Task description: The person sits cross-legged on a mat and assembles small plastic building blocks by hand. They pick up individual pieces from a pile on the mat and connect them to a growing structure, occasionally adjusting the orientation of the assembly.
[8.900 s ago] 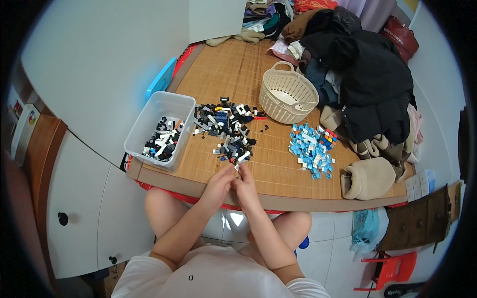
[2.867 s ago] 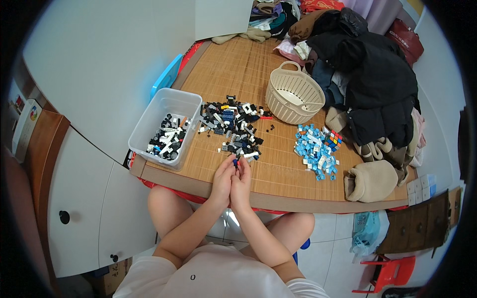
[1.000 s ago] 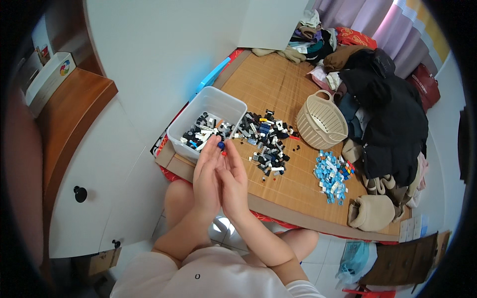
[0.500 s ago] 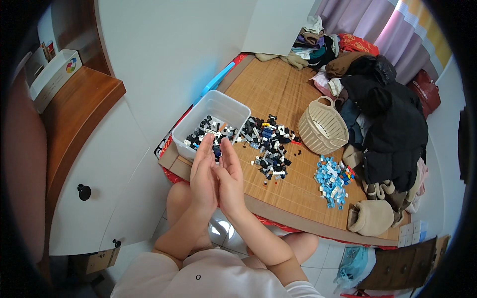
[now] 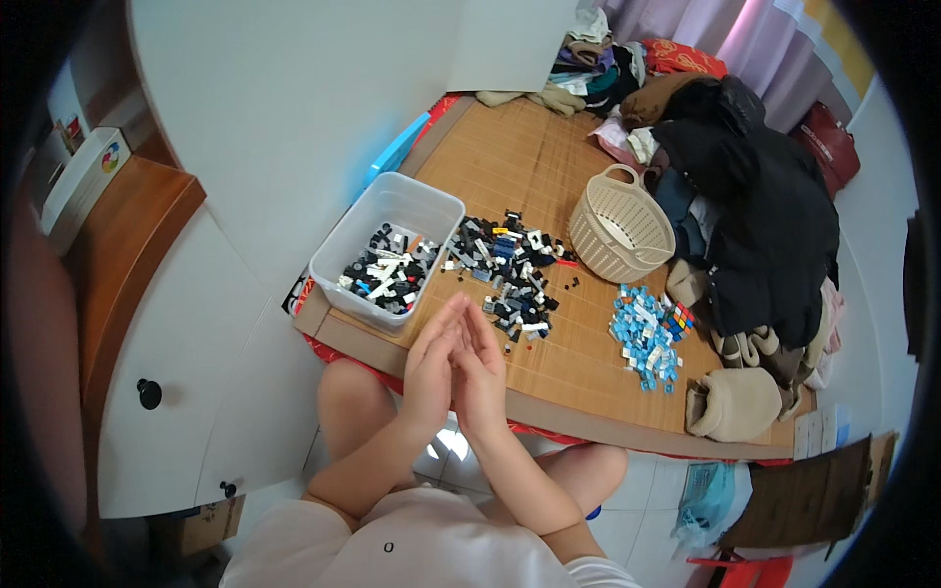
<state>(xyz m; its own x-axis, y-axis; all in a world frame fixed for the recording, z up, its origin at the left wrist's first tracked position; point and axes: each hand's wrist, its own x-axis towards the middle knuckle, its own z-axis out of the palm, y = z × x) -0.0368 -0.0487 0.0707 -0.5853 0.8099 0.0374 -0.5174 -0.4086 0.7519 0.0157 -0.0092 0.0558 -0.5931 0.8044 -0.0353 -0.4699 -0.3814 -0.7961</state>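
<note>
Over the front edge of the mat, my left hand (image 5: pixel 429 365) and my right hand (image 5: pixel 482 370) face each other, palms turned inward and fingertips close together. Their fingers are stretched out, slightly curved, and no object shows in them; the space between the palms is partly hidden. Just beyond them lies a loose heap of black, grey and white toy building bricks (image 5: pixel 520 289). To their left stands a clear plastic box (image 5: pixel 328 257) holding more such bricks (image 5: pixel 392 267).
Right of the heap are a beige woven-look basket (image 5: pixel 618 230), a pile of light-blue bricks (image 5: pixel 647 338) and a colourful puzzle cube (image 5: pixel 678 320). Dark clothes (image 5: pixel 765 225) cover the right side of the woven mat (image 5: pixel 515 147). A blue lid (image 5: pixel 397 147) leans by the white cabinet (image 5: pixel 294 88).
My hands have drawn back from the box's front corner toward the mat's front edge, staying together. The whole view has shifted slightly; the bricks, box and basket look unchanged.
</note>
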